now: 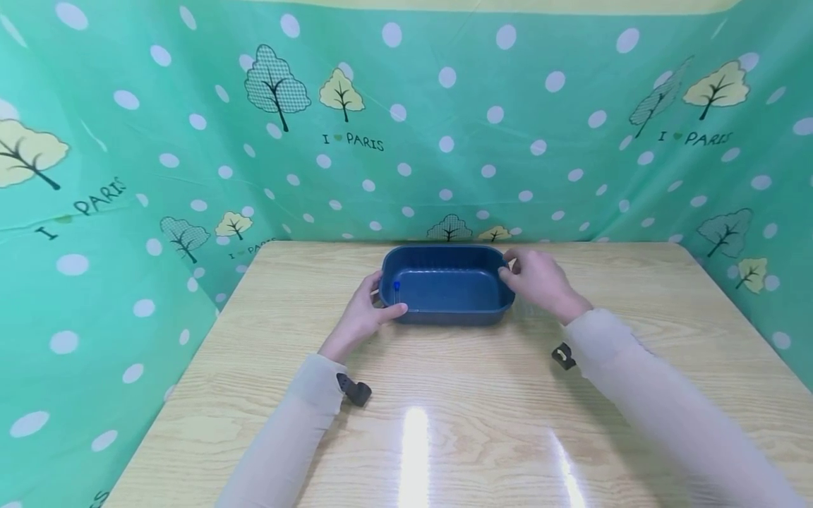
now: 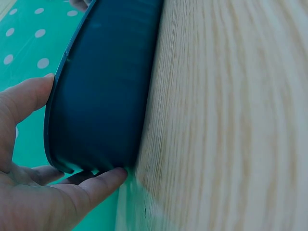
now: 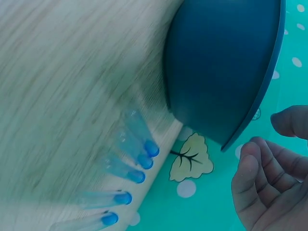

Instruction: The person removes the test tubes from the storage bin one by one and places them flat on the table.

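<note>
A dark blue rectangular tub [image 1: 444, 319] with rounded corners stands near the table's far edge. My left hand [image 1: 363, 310] holds its left end, thumb at the front rim and fingers along the end wall. Inside, at the left, lies a small clear tube with a blue cap [image 1: 396, 286]. My right hand [image 1: 540, 282] is at the tub's right end, thumb near the rim. In the right wrist view its fingers [image 3: 248, 173] are bent, apart from the thumb, with nothing between them. Several clear blue-capped tubes [image 3: 122, 198] lie on the table beside the tub's right end.
The wood-grain table [image 1: 457, 395] reaches toward me, with bright light reflections on it. A green polka-dot cloth [image 1: 419, 190] hangs behind and at both sides. Each sleeve has a dark wrist mount, the left mount [image 1: 356, 389] and the right mount [image 1: 562, 356].
</note>
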Tool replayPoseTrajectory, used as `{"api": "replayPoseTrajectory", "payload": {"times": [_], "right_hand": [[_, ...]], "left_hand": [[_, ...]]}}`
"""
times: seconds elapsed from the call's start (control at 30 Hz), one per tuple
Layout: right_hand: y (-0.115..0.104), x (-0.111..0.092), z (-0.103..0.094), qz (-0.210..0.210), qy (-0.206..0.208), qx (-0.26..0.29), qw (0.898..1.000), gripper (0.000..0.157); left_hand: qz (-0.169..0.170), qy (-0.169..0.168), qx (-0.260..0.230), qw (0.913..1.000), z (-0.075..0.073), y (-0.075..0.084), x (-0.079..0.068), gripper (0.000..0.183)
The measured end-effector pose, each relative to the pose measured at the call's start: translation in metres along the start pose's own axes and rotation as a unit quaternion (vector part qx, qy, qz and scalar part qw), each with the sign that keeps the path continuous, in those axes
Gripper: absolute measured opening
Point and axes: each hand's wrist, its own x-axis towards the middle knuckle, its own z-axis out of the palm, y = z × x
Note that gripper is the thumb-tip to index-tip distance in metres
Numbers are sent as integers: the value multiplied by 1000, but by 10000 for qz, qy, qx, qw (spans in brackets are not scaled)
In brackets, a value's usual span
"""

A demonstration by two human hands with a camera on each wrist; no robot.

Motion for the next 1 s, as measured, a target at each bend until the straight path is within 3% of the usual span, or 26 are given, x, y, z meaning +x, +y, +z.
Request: {"api": "replayPoseTrajectory", "payload": {"times": [0.57,1.0], "right_hand": [[-31,8,13,-116,-124,44,9998,34],[-48,12,23,-191,-321,103,9993,35]], "left_hand": [[98,-105,-161,9998,-2,-2,1,90],[-26,44,-77,10000,1,0,0,89]]}}
